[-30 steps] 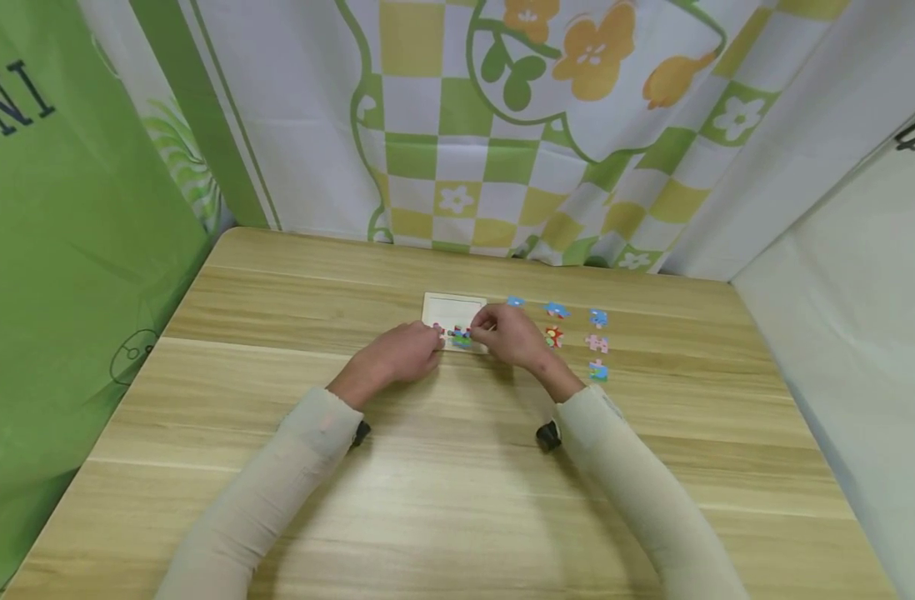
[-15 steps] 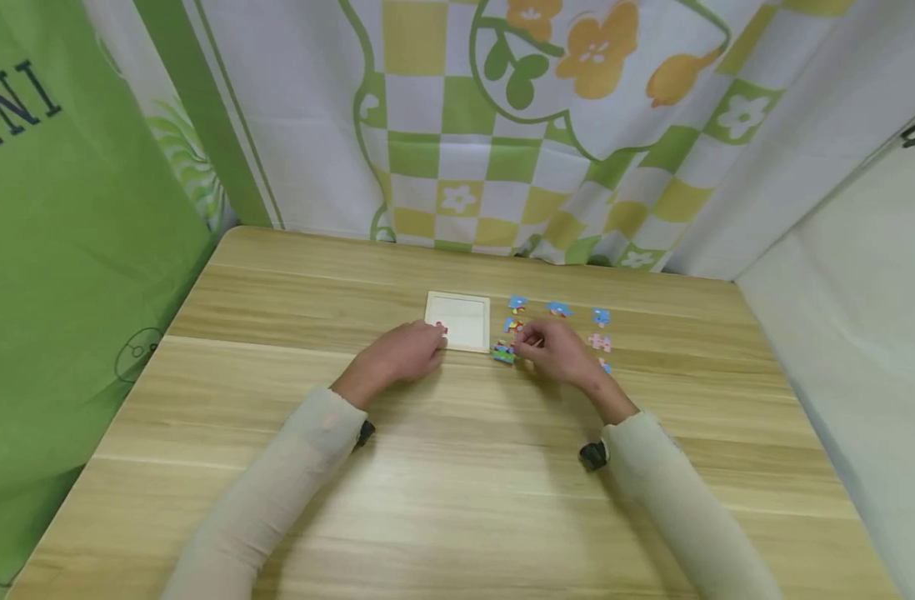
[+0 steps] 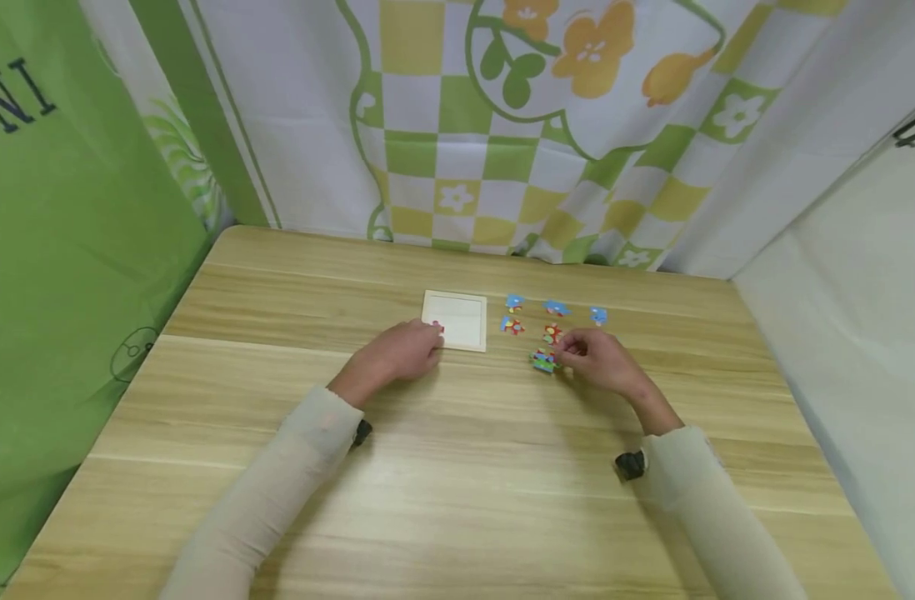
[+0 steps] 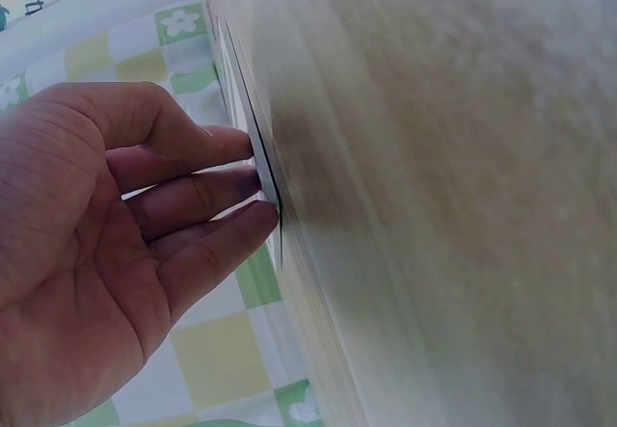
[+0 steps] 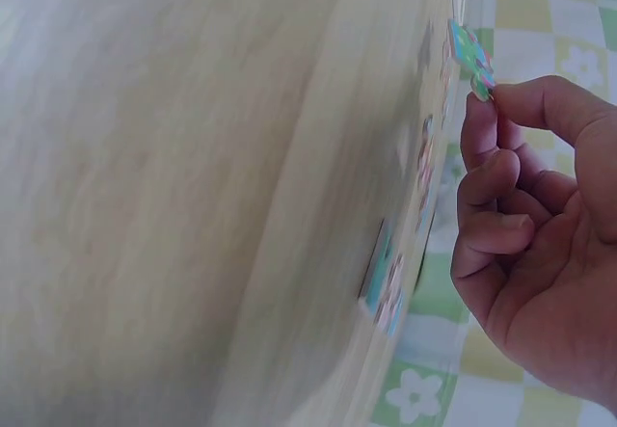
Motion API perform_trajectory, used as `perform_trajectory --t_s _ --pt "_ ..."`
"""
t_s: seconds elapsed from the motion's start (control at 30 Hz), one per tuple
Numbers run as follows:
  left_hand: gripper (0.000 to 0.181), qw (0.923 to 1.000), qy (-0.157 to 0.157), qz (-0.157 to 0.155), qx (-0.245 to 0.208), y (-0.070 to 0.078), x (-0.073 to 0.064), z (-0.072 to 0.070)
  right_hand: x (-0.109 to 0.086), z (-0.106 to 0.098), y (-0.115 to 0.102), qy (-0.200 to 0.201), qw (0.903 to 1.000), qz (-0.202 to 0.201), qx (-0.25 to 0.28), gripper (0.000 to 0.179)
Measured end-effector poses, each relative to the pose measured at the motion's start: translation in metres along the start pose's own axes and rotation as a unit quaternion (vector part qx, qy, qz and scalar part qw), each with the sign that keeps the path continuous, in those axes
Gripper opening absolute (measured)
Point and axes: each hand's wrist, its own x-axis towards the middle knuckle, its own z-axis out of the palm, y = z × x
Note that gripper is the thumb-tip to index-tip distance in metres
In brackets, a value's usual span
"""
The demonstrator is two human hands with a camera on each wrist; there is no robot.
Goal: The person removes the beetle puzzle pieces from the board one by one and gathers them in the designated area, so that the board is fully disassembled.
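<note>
My left hand (image 3: pixel 401 352) grips the lower left corner of a pale square puzzle tray (image 3: pixel 457 296). In the left wrist view, its fingertips (image 4: pixel 262 213) meet the tray's thin edge. A small pink-red puzzle piece (image 3: pixel 438 326) shows inside the tray, partly covered by those fingers. To the right of the tray, my right hand (image 3: pixel 598 358) pinches a green and blue jigsaw piece (image 3: pixel 543 362) by one side. The right wrist view shows that puzzle piece (image 5: pixel 469 53) tilted between thumb and index finger, above the table, with the other fingers curled.
Loose pieces lie in rows right of the tray: blue ones (image 3: pixel 556 307) at the back, a blue-red piece (image 3: pixel 512 325) and a red-yellow piece (image 3: pixel 552 332) before them. My right hand hides others. A checked curtain (image 3: pixel 457 158) hangs behind the wooden table (image 3: pixel 442 483).
My right hand has carried the green and blue piece from the tray's lower edge rightward, over to the front of the loose pieces. My left hand has stayed at the tray corner.
</note>
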Motion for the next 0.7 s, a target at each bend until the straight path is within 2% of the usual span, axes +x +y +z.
perform_trajectory --t_s 0.23,0.4,0.7 --pt "0.031 1.0000 0.003 0.004 -0.006 0.001 0.001 -0.001 0.000 -0.002 0.008 -0.003 1.0000 0.007 0.001 0.009" --pt "0.032 0.9998 0.001 0.000 -0.022 0.000 0.002 0.000 0.001 -0.001 0.011 0.001 0.9999 0.010 -0.013 0.009" --pt "0.032 0.9997 -0.009 0.000 -0.022 -0.001 0.000 -0.002 0.006 0.004 0.012 0.001 0.9985 0.023 -0.050 0.009"
